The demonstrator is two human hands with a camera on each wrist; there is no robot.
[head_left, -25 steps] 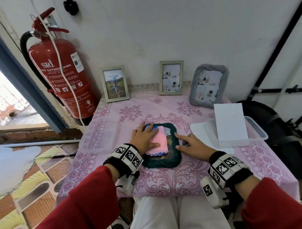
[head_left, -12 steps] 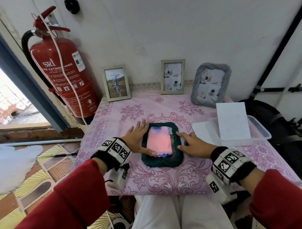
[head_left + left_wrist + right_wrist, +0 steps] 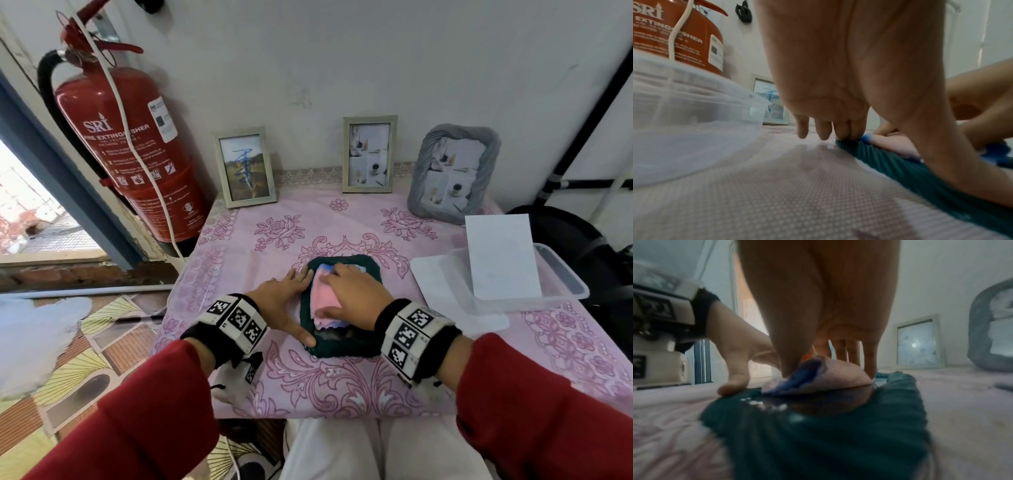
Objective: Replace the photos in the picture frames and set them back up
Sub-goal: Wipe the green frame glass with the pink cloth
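A dark green picture frame (image 3: 346,346) lies flat, glass up, in the middle of the pink flowered table (image 3: 308,387). A pink cloth with a blue edge (image 3: 323,296) covers most of its glass. My right hand (image 3: 346,291) lies on the cloth with straight fingers; in the right wrist view its thumb and fingers press the cloth (image 3: 838,374) onto the frame (image 3: 818,434). My left hand (image 3: 284,301) rests flat against the frame's left edge, thumb on the near left corner. The left wrist view shows its fingertips touching the ribbed green edge (image 3: 910,175).
Three filled frames stand along the wall: a pale one (image 3: 245,168), another pale one (image 3: 370,154) and a grey ribbed one (image 3: 452,171). A clear tub (image 3: 561,287) with a white sheet (image 3: 500,253) sits right; another clear tub (image 3: 684,113) left. A fire extinguisher (image 3: 130,144) hangs left.
My left hand slid off the cloth to the frame's left edge. My right hand left the frame's right side and now lies on the cloth.
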